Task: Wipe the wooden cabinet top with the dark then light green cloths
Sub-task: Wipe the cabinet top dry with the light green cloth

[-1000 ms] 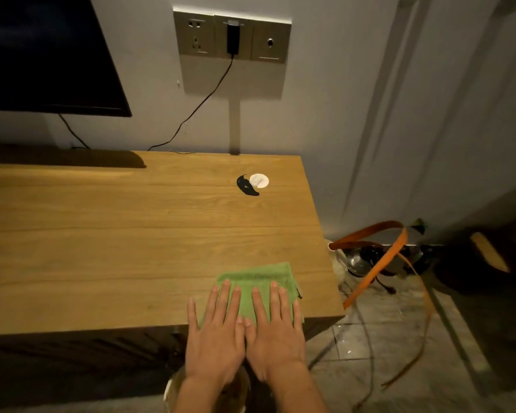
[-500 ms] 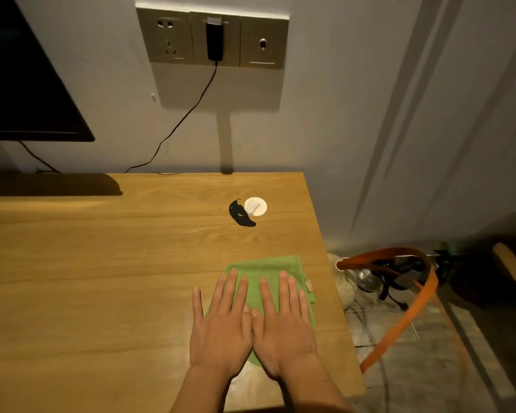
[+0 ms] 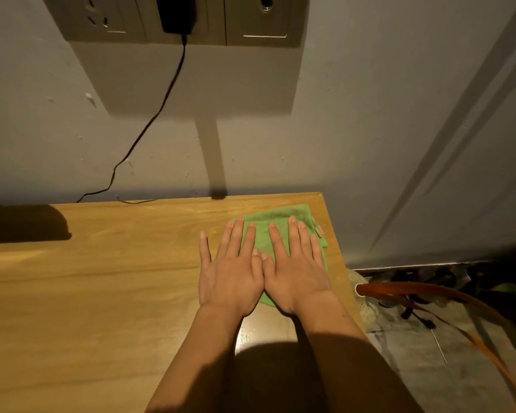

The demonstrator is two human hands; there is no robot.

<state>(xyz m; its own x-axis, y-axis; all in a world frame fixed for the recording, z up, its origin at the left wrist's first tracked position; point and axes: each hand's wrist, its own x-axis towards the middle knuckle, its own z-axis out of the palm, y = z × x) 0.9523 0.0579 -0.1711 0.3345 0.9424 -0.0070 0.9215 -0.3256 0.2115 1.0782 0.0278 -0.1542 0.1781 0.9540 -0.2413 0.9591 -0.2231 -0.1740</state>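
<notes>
A light green cloth (image 3: 276,217) lies flat on the wooden cabinet top (image 3: 102,278), near its far right corner by the wall. My left hand (image 3: 231,272) and my right hand (image 3: 295,272) rest side by side on it, palms down and thumbs touching. The fingers are stretched out and spread, pressing on the cloth without gripping it. The hands hide most of the cloth; only its far edge, right side and a bit near the wrists show. No dark green cloth is in view. The small black and white items seen earlier do not show.
A socket panel with a black charger (image 3: 176,13) is on the wall above, and its cable (image 3: 149,123) drops to the cabinet's back edge. The cabinet's right edge is just beside the cloth. An orange strap (image 3: 429,290) and dark clutter lie on the floor at right.
Both hands have pushed the cloth away from the near edge toward the wall, over the spot where the small black and white items lay. The camera has leaned forward with them.
</notes>
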